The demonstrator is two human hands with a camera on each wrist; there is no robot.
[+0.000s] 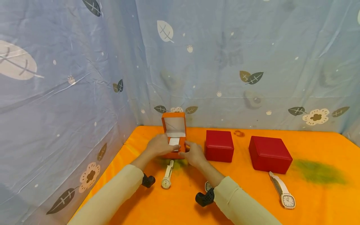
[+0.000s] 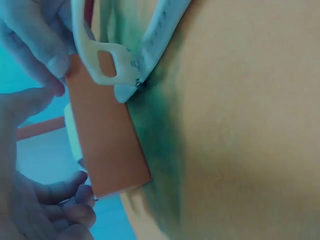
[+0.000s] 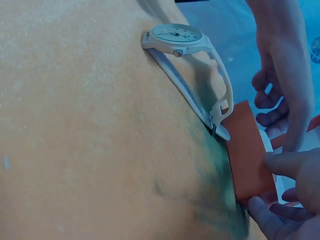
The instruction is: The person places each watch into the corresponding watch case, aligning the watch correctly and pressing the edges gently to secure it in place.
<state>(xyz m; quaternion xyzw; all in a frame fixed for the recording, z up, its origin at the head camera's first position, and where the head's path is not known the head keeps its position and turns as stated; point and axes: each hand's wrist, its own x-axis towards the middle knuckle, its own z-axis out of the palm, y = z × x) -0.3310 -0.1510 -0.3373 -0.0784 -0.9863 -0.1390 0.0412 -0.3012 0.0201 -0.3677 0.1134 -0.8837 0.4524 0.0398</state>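
Note:
An orange watch box point(image 1: 173, 155) stands with its lid up, a white cushion point(image 1: 173, 142) inside. My left hand point(image 1: 159, 145) is at its left side, with curled fingers against that side and the thumb reaching over the cushion. At the right front corner my right hand point(image 1: 194, 153) grips the box, thumb on the upper edge and a fingertip at the lower corner, as the right wrist view shows. Just in front lies a white wristwatch point(image 1: 166, 182), its buckled strap end close to the box front. Part of another watch point(image 1: 208, 186) shows beside my right forearm.
Two closed red boxes, one nearer point(image 1: 219, 147) and one farther right point(image 1: 270, 153), stand on the orange cloth point(image 1: 242, 200). A white watch with a squarish face point(image 1: 288, 201) lies before the farther one. A leaf-patterned curtain point(image 1: 208, 62) hangs behind and to the left.

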